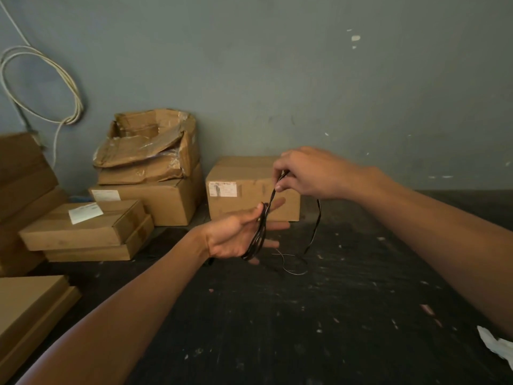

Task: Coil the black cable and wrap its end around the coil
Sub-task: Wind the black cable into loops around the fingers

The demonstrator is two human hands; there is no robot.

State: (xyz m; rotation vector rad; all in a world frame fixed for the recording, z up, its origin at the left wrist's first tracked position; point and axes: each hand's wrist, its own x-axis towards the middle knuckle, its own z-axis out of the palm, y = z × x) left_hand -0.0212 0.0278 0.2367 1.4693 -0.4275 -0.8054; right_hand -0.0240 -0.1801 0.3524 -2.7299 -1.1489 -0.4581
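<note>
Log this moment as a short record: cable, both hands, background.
cable: black cable, several loops plus a loose tail hanging at right
left hand: palm up, fingers straight, loops round it
right hand: pinches the cable above the loops
end wrap: not yet done
background: cardboard boxes, white cable on wall

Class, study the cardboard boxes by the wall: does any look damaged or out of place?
The top box of the stack left of centre is crushed and torn open, its flaps buckled. The larger box beneath looks intact.
</note>
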